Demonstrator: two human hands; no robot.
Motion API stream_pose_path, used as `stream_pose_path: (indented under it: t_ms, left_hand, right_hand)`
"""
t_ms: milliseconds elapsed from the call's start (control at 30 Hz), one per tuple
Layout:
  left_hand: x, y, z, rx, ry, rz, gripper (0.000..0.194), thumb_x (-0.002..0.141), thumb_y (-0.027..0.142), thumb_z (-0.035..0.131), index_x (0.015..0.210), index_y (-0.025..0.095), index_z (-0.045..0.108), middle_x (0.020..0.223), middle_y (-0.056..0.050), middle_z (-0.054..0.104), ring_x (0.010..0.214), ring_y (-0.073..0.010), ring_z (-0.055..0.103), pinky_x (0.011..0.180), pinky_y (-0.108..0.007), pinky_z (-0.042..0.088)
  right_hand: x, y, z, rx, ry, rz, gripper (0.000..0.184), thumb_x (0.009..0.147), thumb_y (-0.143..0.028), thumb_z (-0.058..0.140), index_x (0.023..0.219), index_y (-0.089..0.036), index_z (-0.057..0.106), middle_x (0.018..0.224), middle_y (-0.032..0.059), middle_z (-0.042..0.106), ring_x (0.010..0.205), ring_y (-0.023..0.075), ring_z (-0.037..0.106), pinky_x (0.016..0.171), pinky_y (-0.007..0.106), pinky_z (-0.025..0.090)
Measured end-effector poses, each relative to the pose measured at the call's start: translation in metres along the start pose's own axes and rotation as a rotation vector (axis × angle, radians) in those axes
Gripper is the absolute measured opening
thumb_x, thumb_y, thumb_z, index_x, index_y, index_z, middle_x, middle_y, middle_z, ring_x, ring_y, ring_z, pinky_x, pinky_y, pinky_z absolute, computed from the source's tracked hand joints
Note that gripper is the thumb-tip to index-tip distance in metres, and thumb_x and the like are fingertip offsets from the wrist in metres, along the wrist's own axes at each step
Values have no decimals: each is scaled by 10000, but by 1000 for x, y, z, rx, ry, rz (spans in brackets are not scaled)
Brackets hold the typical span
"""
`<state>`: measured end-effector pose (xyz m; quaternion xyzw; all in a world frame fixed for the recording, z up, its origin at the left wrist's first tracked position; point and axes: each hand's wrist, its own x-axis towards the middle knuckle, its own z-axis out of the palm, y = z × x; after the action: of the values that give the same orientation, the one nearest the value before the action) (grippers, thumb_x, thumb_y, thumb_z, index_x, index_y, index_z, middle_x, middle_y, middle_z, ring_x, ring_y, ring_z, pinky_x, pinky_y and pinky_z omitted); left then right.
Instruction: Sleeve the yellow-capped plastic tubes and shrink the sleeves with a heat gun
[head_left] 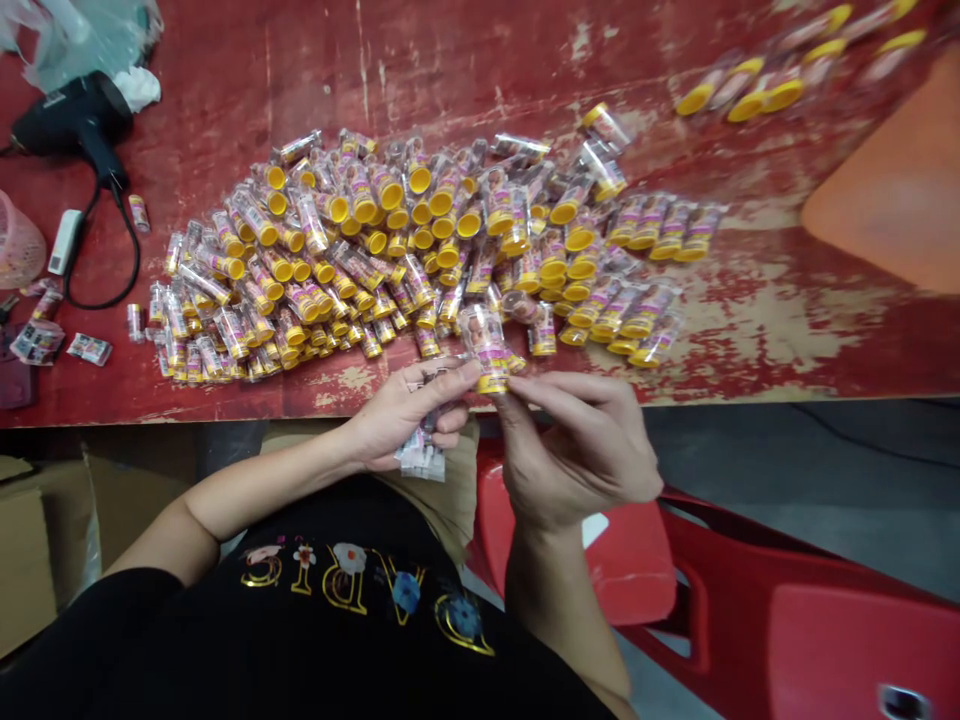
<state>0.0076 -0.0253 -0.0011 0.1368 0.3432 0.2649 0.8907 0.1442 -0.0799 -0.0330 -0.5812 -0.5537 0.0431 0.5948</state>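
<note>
At the table's front edge, a small clear tube (pixel 484 345) with a pink-and-yellow printed label stands with its yellow end toward me. My right hand (pixel 577 445) pinches that yellow end between thumb and fingers. My left hand (pixel 416 410) is closed, with its thumb tip against the tube's left side. Clear printed plastic sleeves (pixel 421 455) stick out below its curled fingers. Just beyond both hands lies a large heap of similar yellow-capped tubes (pixel 360 260), many piled over one another.
A black heat gun (pixel 86 125) with a cord lies left on the worn red table (pixel 465 60). Nearby are a pink basket (pixel 19 240) and loose sleeves (pixel 90 348). More tubes (pixel 780 90) and an orange surface (pixel 892 190) are right. Red chairs (pixel 847 620) stand below.
</note>
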Motion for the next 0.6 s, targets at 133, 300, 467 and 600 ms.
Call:
stream_pose_path:
  t_ms: [133, 300, 467, 600]
  left_hand:
    - [-4, 1, 4, 15, -33, 26, 410, 726, 410, 937, 826, 147, 639, 626, 89, 450, 480, -5, 370, 414, -114, 277]
    - [-6, -1, 4, 31, -56, 43, 431, 718, 446, 935, 855, 148, 655, 623, 88, 479, 472, -7, 368, 412, -121, 274]
    - [-2, -1, 6, 36, -30, 48, 402, 738, 438, 924, 882, 152, 681, 600, 86, 478, 469, -19, 379, 419, -132, 288]
    - [9, 4, 6, 47, 33, 87, 302, 868, 381, 820, 1022, 130, 754, 843, -23, 686, 515, -16, 456, 437, -143, 352]
  right_hand:
    - [3, 4, 2, 4, 79, -241, 509, 790, -18, 824, 1183, -340, 802, 887, -10, 729, 741, 131, 687, 679, 276, 553]
    - [3, 6, 3, 48, 91, -268, 578, 777, 15, 819, 1227, -346, 786, 896, -8, 723, 753, 137, 686, 706, 290, 562]
    - [0, 11, 8, 72, 133, -182, 330, 813, -36, 806, 1040, -276, 808, 856, -3, 706, 753, 136, 676, 697, 283, 542]
    - [28, 68, 6, 4, 259, 63, 30, 910, -222, 750, 928, -203, 737, 861, 20, 650, 786, 157, 650, 676, 296, 540]
